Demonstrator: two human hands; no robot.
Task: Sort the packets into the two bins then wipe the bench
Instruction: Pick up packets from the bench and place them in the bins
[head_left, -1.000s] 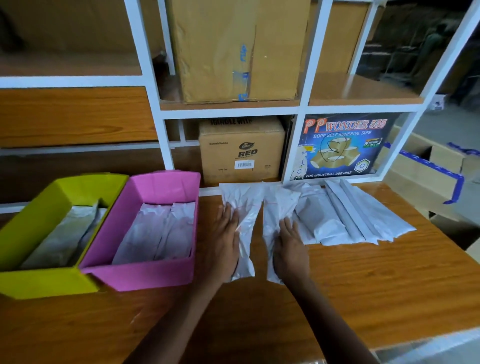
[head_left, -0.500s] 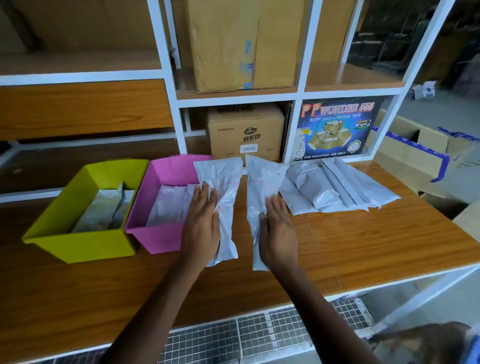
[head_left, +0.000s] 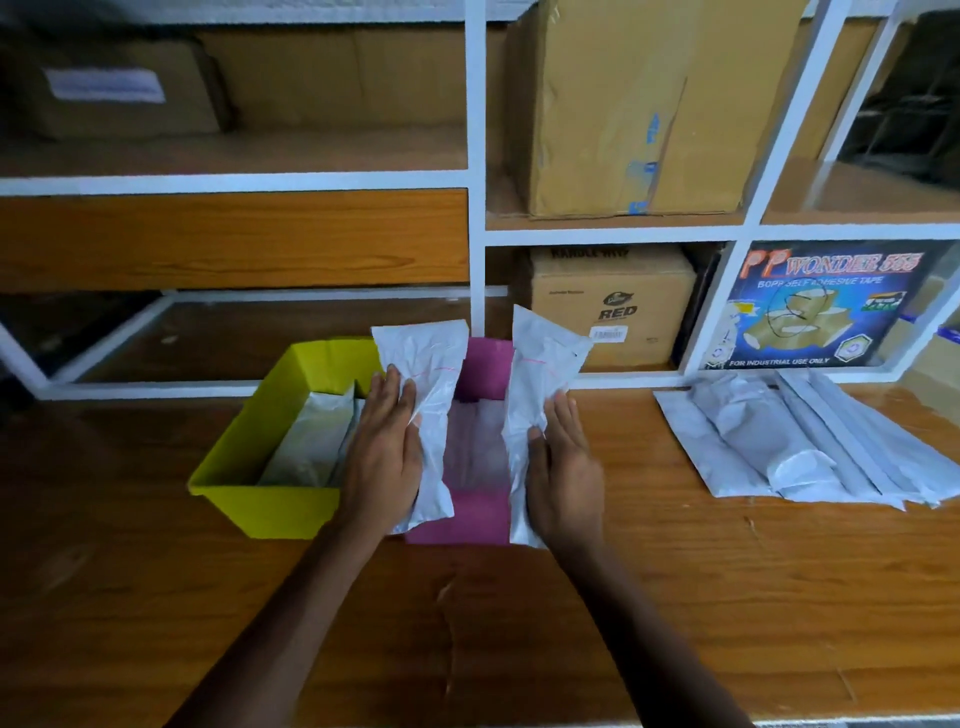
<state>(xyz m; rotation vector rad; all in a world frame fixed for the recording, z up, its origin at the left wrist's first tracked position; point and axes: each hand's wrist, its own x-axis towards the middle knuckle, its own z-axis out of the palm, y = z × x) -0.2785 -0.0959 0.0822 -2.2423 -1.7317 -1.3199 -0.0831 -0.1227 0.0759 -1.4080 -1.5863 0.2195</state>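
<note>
My left hand (head_left: 383, 457) holds a white packet (head_left: 423, 384) upright over the seam between the yellow-green bin (head_left: 249, 452) and the pink bin (head_left: 462, 519). My right hand (head_left: 563, 473) holds a second white packet (head_left: 535, 374) above the pink bin's right side. Both packets are lifted off the bench and hide much of the pink bin. Grey-white packets lie inside both bins. A pile of several white packets (head_left: 810, 447) lies on the wooden bench (head_left: 675, 597) to the right.
A white-framed shelf unit rises behind the bench with a large cardboard box (head_left: 623, 114), a smaller box marked RED (head_left: 613, 306) and a blue tape carton (head_left: 826, 306). Another box (head_left: 109, 88) sits on the upper left shelf.
Both hands have lifted their packets off the bench and carried them left, from beside the pink bin to above the two bins. The view has also swung left.
</note>
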